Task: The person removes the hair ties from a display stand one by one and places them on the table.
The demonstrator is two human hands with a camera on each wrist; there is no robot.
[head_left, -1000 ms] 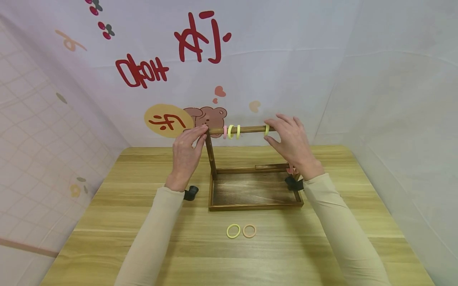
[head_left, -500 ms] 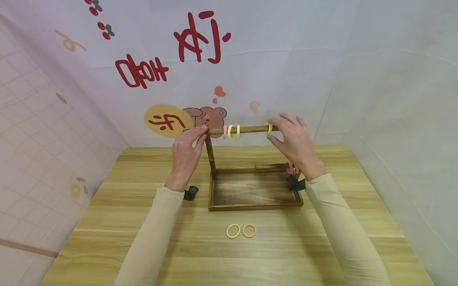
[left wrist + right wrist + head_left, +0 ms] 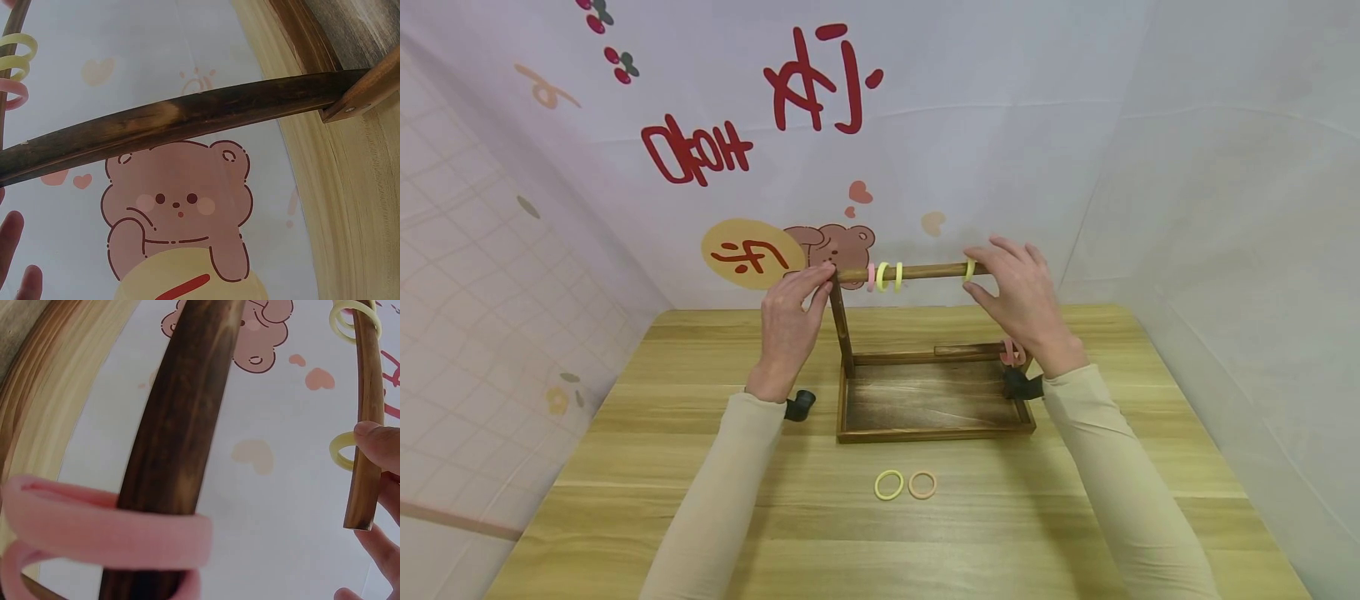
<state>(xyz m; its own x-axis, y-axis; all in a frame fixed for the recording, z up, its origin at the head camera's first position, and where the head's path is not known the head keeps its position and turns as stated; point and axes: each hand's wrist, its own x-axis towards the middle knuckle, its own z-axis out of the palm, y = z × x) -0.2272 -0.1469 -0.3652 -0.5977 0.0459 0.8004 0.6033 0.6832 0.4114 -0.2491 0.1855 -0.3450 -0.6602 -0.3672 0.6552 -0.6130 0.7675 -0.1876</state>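
Your right hand [image 3: 1018, 287] pinches a slim yellow ring [image 3: 969, 272], looped around a smooth wooden rod [image 3: 934, 271] near its free end. Your left hand [image 3: 790, 321] clasps, thumb and fingertips together, the top corner of the dark-grained wooden stand [image 3: 936, 435], toward the desk's [image 3: 820, 542] far edge. Beyond the stand's front edge, a flat yellow hoop [image 3: 889, 498] lies beside a peach hoop [image 3: 922, 497].

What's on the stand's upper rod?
Upper rod: a pink ring and two yellow rings toward the upright, plus a third yellow ring pinched by the right hand. In the head view the hand hides the rod's tip; the right wrist view shows it ringless.
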